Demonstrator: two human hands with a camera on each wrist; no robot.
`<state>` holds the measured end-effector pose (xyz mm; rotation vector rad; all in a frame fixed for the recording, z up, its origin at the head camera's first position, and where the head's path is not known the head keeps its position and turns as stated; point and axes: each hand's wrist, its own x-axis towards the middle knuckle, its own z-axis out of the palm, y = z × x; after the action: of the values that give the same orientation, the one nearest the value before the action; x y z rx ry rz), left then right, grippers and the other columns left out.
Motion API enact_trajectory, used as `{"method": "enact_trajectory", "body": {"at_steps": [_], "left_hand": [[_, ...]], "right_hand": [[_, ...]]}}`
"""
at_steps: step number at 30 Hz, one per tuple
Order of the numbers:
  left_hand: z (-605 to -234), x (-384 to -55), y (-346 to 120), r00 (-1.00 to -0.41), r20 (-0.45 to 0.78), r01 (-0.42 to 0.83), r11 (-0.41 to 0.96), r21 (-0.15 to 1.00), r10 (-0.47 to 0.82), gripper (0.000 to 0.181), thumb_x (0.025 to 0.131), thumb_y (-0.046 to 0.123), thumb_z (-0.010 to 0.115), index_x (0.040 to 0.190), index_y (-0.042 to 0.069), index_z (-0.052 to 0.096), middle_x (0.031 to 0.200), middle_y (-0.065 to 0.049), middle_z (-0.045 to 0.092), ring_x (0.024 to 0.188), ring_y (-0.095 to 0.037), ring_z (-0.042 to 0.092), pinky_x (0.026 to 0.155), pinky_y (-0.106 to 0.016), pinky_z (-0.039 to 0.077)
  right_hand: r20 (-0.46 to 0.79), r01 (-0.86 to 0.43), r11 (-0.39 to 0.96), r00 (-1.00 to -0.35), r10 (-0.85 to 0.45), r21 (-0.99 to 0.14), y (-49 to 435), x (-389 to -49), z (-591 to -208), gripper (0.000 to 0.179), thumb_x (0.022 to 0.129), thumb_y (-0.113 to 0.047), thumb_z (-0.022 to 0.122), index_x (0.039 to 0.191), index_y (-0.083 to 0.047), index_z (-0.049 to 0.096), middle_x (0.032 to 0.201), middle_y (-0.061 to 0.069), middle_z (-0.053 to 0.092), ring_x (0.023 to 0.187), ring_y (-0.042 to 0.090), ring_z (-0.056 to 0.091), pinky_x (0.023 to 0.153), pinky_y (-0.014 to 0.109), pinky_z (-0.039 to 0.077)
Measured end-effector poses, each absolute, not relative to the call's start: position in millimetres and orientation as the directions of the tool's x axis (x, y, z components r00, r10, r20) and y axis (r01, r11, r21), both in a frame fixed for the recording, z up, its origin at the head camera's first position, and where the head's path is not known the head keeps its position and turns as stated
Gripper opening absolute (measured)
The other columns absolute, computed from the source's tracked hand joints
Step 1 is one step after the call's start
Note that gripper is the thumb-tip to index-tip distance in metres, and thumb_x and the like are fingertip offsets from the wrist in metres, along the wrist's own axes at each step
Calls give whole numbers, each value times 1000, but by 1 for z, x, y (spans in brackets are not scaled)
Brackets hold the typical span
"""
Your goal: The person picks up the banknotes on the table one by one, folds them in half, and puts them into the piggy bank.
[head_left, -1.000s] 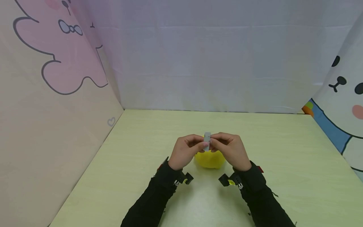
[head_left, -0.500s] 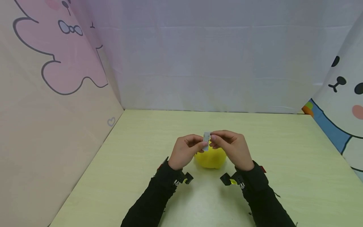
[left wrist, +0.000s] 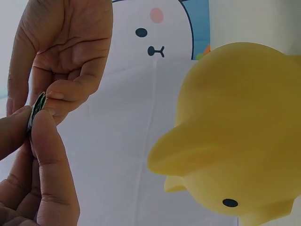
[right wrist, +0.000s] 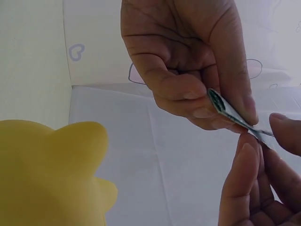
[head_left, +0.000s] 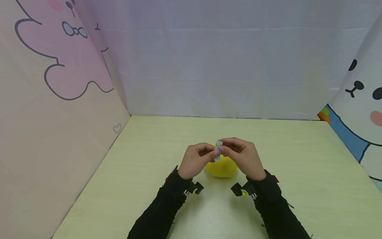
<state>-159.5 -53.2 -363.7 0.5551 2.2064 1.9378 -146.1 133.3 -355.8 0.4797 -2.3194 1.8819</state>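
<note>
Pinched at its lower end by my left hand [head_left: 195, 162] is a small folded banknote [head_left: 219, 143], pale outside. Its folded edge shows dark green inside in the right wrist view, where the banknote [right wrist: 230, 110] juts from between the fingers. The thumb and index finger of my right hand [head_left: 243, 159] pinch its other end. Just beyond and below both hands stands a yellow piggy bank [head_left: 222, 170], partly hidden by them in the head view. In the left wrist view the piggy bank [left wrist: 249, 122] shows a black eye, an ear and a snout, apart from the fingers.
The pale wooden tabletop [head_left: 167, 132] extends around the hands. A white curtain [head_left: 221, 66] stands along its back edge. Cloth with cartoon animals hangs on both sides, with a pink figure [head_left: 71, 59] on the left one.
My right hand first moved slightly off the banknote, up and right, then came back with its thumb over the upper part. The banknote now tilts a little right. The left hand has barely moved.
</note>
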Motion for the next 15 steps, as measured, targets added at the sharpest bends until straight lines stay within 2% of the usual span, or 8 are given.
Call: {"method": "enact_trajectory", "body": {"at_steps": [6,15], "left_hand": [[-365,-159,-53,-909,149,200,94,975,390,17,93,12,67,101,-3,71,98,-23,69,72,-8,62,73,-23,56],[-367,-157,-52,-905,155,203,83,976,396,18,94,12,66,101,-3,71,98,-23,69,73,-6,63,73,-24,57]], "right_hand": [[289,-313,207,-947,-139,-927,132,-146,-355,20,93,-10,67,109,2,71,98,21,71,77,9,66,73,22,57],[309,-328,216,-944,-119,-920,132,-146,-356,17,93,-9,67,103,3,71,92,21,71,73,10,64,70,22,57]]}}
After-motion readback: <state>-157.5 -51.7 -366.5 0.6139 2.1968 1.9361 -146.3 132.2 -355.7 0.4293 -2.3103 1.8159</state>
